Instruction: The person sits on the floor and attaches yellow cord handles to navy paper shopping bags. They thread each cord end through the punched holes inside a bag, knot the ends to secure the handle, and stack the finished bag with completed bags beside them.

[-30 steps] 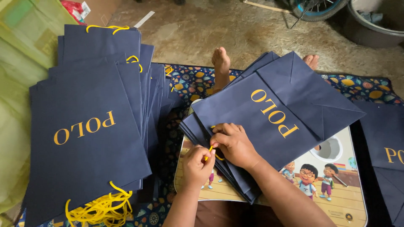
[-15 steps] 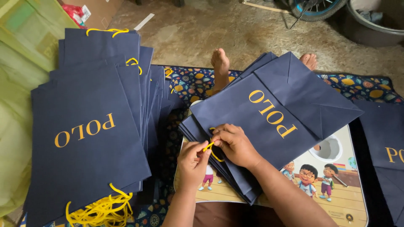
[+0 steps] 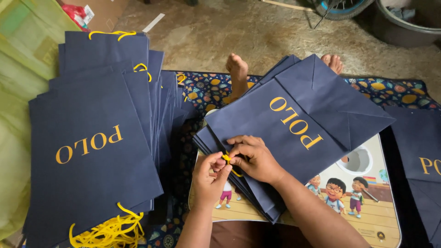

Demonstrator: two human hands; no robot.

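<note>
A flat navy paper bag [image 3: 298, 124] with gold lettering tops a small stack on a cartoon-printed lap table [image 3: 367, 206]. Both hands meet at the bag's near left edge. My left hand [image 3: 209, 177] and my right hand [image 3: 255, 156] pinch a thin yellow cord [image 3: 228, 160] between their fingertips, right at the bag's mouth. A loop of the cord hangs just below the fingers. Where the cord enters the bag is hidden by my right hand.
A big fanned pile of navy bags [image 3: 96, 138] with yellow cord handles [image 3: 108, 232] lies at the left. More navy bags [image 3: 420, 165] sit at the right edge. My bare feet [image 3: 236, 69] rest on a patterned mat [image 3: 206, 89]. Green sheet at far left; dirt floor beyond.
My left hand has risen from the table toward my right hand, bringing the yellow cord up to the bag's edge. The view has shifted slightly. The bags have not moved.
</note>
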